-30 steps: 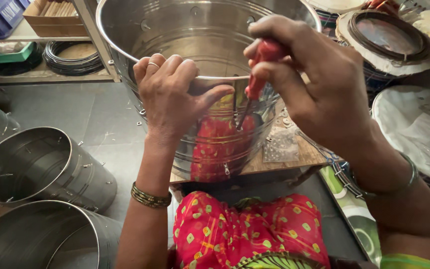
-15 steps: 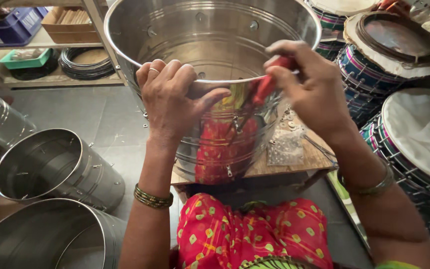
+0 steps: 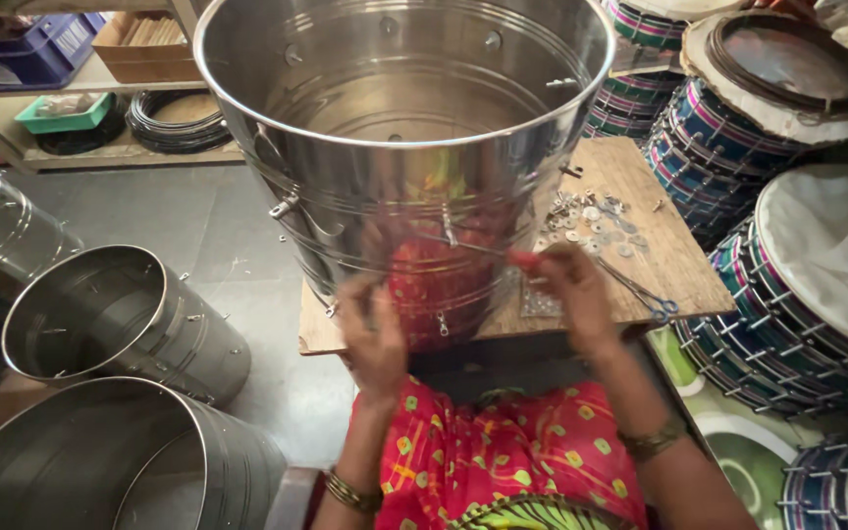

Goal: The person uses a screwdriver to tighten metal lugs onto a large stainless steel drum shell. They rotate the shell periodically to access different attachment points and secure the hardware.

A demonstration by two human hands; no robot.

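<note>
While both hands work low at the near wall of the shell, the scene reads as follows.

Steel shell: a large shiny open-topped steel drum shell (image 3: 404, 147) stands upright on the wooden worktop (image 3: 660, 245), at its near left part, with small hooks hanging down its outer wall.

Left hand: the left hand (image 3: 377, 334) is pressed against the lower near wall of the shell; motion blur hides whether its grip is clenched or released, so I cannot tell.

Right hand: the right hand (image 3: 571, 294) is just beside the shell's lower right wall, its grip clenched on a small red-handled tool (image 3: 524, 259) whose tip points at the shell.

Hardware: a scatter of washers and small metal fittings (image 3: 591, 221) lies on the worktop to the right of the shell, beyond the right hand.

Floor, left: two more steel shells (image 3: 120, 324) lie on the grey floor.

Right side: stacked finished drums (image 3: 738, 147) with coloured bands stand beside the worktop.

Shelf: black rings (image 3: 174, 123) and a green tray (image 3: 61, 113) sit on a low shelf at the back left.
</note>
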